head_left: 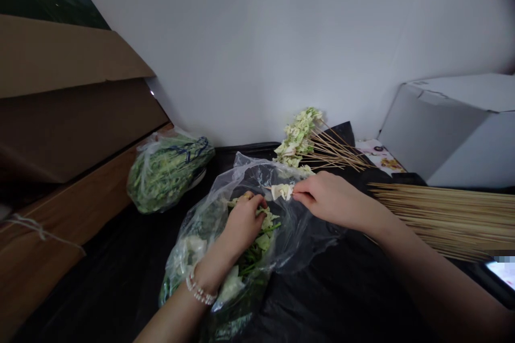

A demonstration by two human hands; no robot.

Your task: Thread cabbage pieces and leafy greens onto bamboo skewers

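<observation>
My right hand (pixel 322 195) pinches a bamboo skewer close to its threaded cabbage piece (pixel 281 191); the thin tip points left, above the mouth of a clear plastic bag (pixel 217 185). Inside that bag, my left hand (pixel 245 222) has its fingers curled onto a pale cabbage leaf (pixel 269 221), the fingertips partly hidden. Green stems and more torn leaves lie under it. Behind the bag rests a pile of cabbage skewers (pixel 300 136), their bare sticks fanned out to the right.
A tied bag of greens (pixel 171 169) sits at the left, by a cardboard box (pixel 72 59). Many loose bamboo skewers (pixel 446 217) lie at the right, near a white box (pixel 450 123) and a lit screen (pixel 502 272). Black plastic sheeting (pixel 333 295) covers the surface.
</observation>
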